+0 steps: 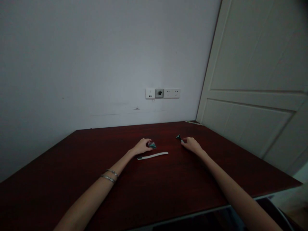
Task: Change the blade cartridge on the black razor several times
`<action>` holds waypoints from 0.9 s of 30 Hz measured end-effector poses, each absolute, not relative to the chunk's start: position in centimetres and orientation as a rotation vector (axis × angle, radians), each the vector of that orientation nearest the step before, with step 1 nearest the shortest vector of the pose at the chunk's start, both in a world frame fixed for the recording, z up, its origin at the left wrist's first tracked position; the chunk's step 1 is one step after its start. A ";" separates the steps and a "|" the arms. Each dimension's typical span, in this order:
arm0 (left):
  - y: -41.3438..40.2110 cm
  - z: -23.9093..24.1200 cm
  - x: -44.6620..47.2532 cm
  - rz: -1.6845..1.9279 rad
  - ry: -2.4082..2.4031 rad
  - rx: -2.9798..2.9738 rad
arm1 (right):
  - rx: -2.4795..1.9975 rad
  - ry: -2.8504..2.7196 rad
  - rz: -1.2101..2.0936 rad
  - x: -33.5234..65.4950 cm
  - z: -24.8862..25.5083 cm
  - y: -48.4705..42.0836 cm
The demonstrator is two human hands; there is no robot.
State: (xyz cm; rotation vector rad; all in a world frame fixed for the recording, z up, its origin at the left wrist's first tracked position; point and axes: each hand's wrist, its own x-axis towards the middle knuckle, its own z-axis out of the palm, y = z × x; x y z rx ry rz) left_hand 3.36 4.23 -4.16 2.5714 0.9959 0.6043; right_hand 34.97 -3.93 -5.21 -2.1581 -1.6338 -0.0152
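My left hand is closed around the left side of a small clear pack with teal and dark parts inside, which rests on or just above the table. A razor with a dark head sits in my right hand, its handle pinched between thumb and fingers and its head pointing up and left. Between the hands and a little nearer to me lies a slim white toothbrush-like stick with a dark patch at its left end. Neither hand touches it.
Everything lies on a dark red-brown table. Its far edge meets a pale wall with a row of sockets. A white panelled door stands along the right side. A flat pale strip lies at the far right corner.
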 end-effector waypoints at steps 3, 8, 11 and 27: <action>4.1 -3.7 3.9 0.676 0.985 2.589 | -2.082 -1.668 -0.004 34.9 -4.2 -3.9; 2.5 -2.0 5.6 0.666 0.845 2.655 | -1.579 -2.082 0.284 32.6 -1.3 -4.5; 1.1 -1.0 6.8 0.621 0.729 2.715 | -1.450 -2.197 0.466 30.4 0.1 -5.5; -0.1 0.1 9.5 0.621 0.682 2.844 | -1.440 -2.394 0.384 30.2 2.2 -5.1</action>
